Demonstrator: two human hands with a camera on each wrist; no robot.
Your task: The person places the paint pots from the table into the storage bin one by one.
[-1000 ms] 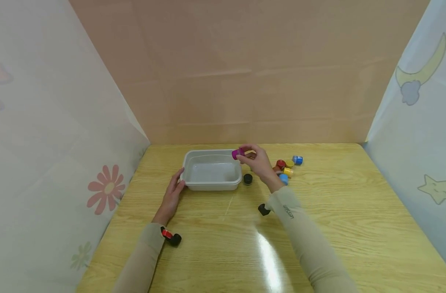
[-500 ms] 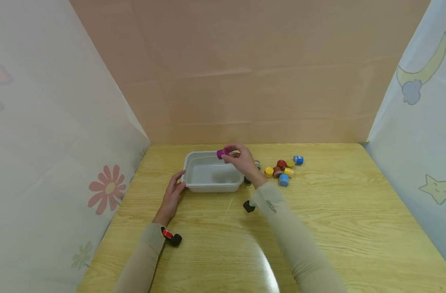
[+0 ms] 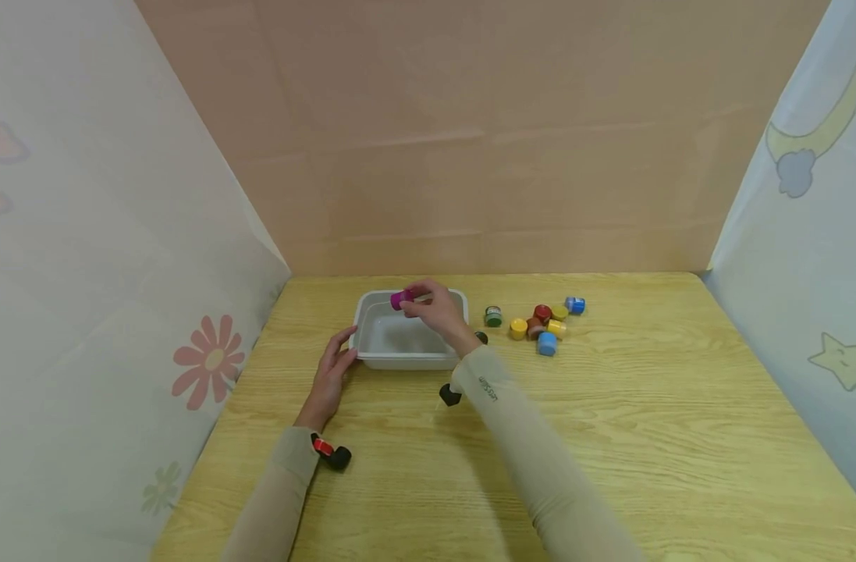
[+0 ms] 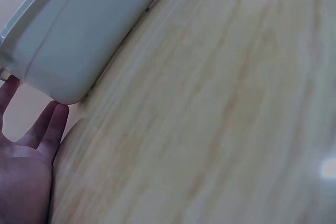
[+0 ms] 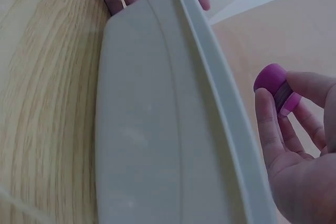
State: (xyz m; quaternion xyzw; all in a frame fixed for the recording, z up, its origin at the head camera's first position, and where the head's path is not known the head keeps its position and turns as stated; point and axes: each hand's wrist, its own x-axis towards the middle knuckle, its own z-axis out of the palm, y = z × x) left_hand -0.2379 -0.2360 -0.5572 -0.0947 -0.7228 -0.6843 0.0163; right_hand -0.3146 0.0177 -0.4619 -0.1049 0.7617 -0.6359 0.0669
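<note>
A white plastic tub (image 3: 410, 363) stands toward the back of the wooden table. Above its open top, my right hand (image 3: 436, 309) holds a small purple jar (image 3: 399, 300) tilted on its side. In the right wrist view, the thumb and fingers pinch this purple jar (image 5: 271, 80) around its body. My left hand (image 3: 328, 378) touches the tub's left end with its fingers fairly straight. Up close in the left wrist view, fingertips of the left hand (image 4: 31, 150) meet the tub's corner and rim. The right forearm hides part of the tub's right side.
Right of the tub stands a green jar (image 3: 493, 316), with a dark-lidded jar (image 3: 481, 338) partly behind my right wrist. Farther right is a cluster of several small jars, among them a light blue jar (image 3: 547, 343) and a blue jar (image 3: 575, 305). Paper walls enclose the table.
My right hand has carried the purple jar leftward, from the tub's right edge to over its middle. This uncovers the green and yellow jars. The left hand stays at the tub's end.
</note>
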